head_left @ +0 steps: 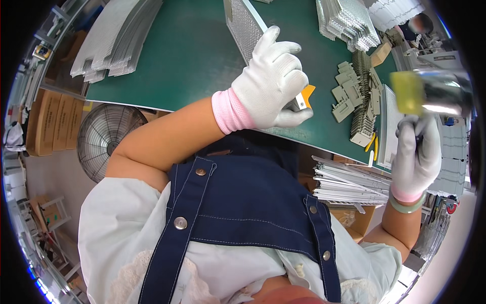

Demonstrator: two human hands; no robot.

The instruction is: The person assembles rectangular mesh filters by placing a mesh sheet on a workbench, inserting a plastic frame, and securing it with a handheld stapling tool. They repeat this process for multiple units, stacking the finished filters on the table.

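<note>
My left hand (273, 81), in a white glove with a pink cuff, is closed on the edge of a thin metal-framed mesh panel (245, 31) that stands tilted over the green table. An orange piece (308, 94) shows by the left thumb at the frame's near end; most of it is hidden by the hand. Raised off to the right, my gloved right hand (417, 152) is wrapped round the handle of a mallet. The mallet head (430, 92), with a yellow face and shiny metal body, is blurred. Its handle is mostly hidden by the fingers.
Mesh sheets (114, 38) are stacked at the far left, more mesh sheets (348, 21) at the far right. Grey plastic pieces (362, 101) lie right of the left hand, near yellow-handled pliers (372, 143). Metal strips (347, 181) sit below the table (187, 61). A fan (109, 139) stands left.
</note>
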